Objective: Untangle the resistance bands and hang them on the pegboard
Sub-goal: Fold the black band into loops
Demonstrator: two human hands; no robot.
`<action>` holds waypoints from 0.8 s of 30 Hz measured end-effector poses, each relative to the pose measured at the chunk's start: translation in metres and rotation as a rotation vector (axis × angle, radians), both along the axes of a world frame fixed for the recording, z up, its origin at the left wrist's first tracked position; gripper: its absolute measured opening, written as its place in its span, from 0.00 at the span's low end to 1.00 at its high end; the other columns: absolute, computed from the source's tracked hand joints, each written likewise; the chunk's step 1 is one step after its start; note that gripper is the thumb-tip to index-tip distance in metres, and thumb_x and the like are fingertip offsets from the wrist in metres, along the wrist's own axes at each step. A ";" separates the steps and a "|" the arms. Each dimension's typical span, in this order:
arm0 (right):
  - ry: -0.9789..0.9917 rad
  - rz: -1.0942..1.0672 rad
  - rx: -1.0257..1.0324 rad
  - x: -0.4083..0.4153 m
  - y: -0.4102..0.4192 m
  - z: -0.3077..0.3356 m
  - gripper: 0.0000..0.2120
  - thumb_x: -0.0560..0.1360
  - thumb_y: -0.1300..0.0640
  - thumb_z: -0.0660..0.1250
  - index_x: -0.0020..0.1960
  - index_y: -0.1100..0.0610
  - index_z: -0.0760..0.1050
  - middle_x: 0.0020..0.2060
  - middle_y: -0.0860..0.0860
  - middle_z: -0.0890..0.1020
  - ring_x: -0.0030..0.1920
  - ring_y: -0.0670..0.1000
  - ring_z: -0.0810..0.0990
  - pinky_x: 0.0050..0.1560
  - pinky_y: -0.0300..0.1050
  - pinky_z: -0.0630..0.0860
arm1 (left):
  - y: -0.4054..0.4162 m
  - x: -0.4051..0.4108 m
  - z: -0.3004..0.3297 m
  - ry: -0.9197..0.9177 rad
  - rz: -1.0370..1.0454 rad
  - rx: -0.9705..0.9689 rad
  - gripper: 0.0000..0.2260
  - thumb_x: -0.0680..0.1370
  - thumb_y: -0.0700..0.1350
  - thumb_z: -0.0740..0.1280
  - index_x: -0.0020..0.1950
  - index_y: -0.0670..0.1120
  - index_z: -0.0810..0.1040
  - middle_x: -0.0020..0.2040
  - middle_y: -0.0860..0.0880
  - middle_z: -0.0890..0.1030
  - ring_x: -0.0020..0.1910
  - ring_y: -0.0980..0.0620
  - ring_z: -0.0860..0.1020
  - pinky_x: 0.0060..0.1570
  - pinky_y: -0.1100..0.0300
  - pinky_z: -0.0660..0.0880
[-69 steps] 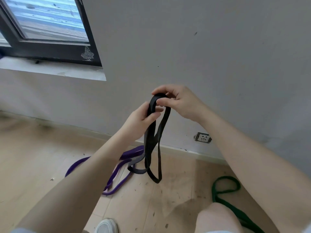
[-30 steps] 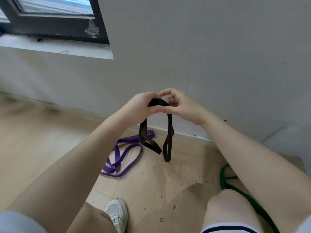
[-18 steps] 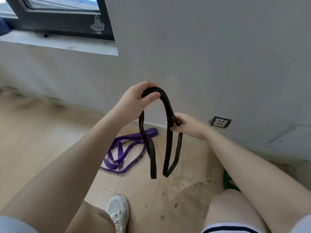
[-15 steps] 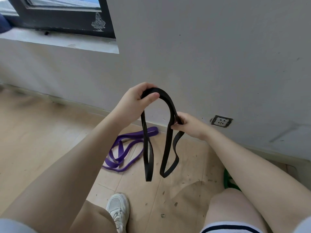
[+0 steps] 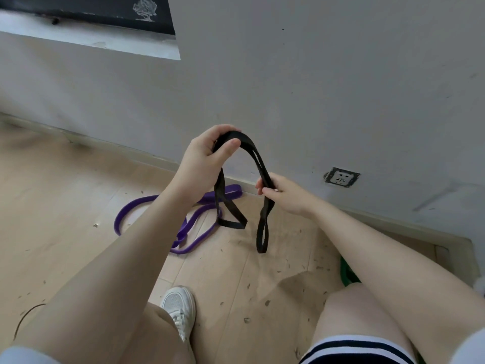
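While our left hand (image 5: 203, 156) is raised with thumb and fingers curled round the top of the black resistance band (image 5: 253, 153), our right hand (image 5: 284, 194) sits lower, pinching its two strands together. The band arches between both hands, its loops dangling below them. Beneath our left forearm the purple resistance band (image 5: 147, 206) lies on the floor (image 5: 52, 193).

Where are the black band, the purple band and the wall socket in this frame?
black band (image 5: 252, 151), head view, on the arch between the hands.
purple band (image 5: 131, 207), head view, on its left curve on the floor.
wall socket (image 5: 341, 177), head view, on its faceplate.
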State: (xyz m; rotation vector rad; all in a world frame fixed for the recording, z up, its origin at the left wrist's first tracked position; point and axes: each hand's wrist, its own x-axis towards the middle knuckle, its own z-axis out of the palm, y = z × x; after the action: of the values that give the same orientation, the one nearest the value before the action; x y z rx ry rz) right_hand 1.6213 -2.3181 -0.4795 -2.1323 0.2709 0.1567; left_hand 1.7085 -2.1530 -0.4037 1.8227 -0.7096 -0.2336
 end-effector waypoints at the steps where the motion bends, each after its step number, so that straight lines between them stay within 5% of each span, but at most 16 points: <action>1: 0.010 0.014 -0.007 0.000 0.001 0.001 0.04 0.80 0.57 0.58 0.54 0.52 0.69 0.48 0.47 0.77 0.52 0.48 0.76 0.52 0.40 0.73 | 0.001 0.000 -0.002 0.012 0.006 0.000 0.09 0.79 0.43 0.62 0.59 0.50 0.74 0.48 0.57 0.78 0.49 0.60 0.76 0.57 0.61 0.74; 13: -0.036 -0.056 -0.135 0.012 -0.014 0.004 0.06 0.80 0.54 0.59 0.56 0.52 0.68 0.47 0.49 0.76 0.51 0.51 0.76 0.55 0.47 0.73 | 0.020 0.010 -0.032 0.173 -0.071 0.414 0.14 0.80 0.45 0.59 0.66 0.48 0.70 0.40 0.53 0.75 0.40 0.55 0.74 0.45 0.60 0.74; 18: -0.056 -0.211 -0.017 0.009 -0.019 0.001 0.06 0.78 0.56 0.62 0.54 0.50 0.68 0.50 0.53 0.78 0.51 0.53 0.79 0.55 0.50 0.76 | 0.025 0.012 -0.030 0.219 -0.091 0.316 0.07 0.80 0.46 0.60 0.57 0.49 0.73 0.40 0.49 0.76 0.43 0.49 0.76 0.51 0.54 0.76; 24: -0.100 -0.280 -0.002 0.012 -0.018 0.008 0.07 0.78 0.57 0.63 0.56 0.52 0.71 0.50 0.48 0.77 0.51 0.48 0.75 0.43 0.31 0.67 | 0.024 0.012 -0.023 0.161 -0.063 0.156 0.09 0.80 0.43 0.60 0.59 0.49 0.73 0.44 0.52 0.78 0.47 0.53 0.78 0.55 0.57 0.76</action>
State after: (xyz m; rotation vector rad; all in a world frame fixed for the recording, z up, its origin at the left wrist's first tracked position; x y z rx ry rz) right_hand 1.6334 -2.3363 -0.4712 -2.0724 0.5057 -0.1120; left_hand 1.7207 -2.1288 -0.4267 1.9055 -0.6505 -0.4831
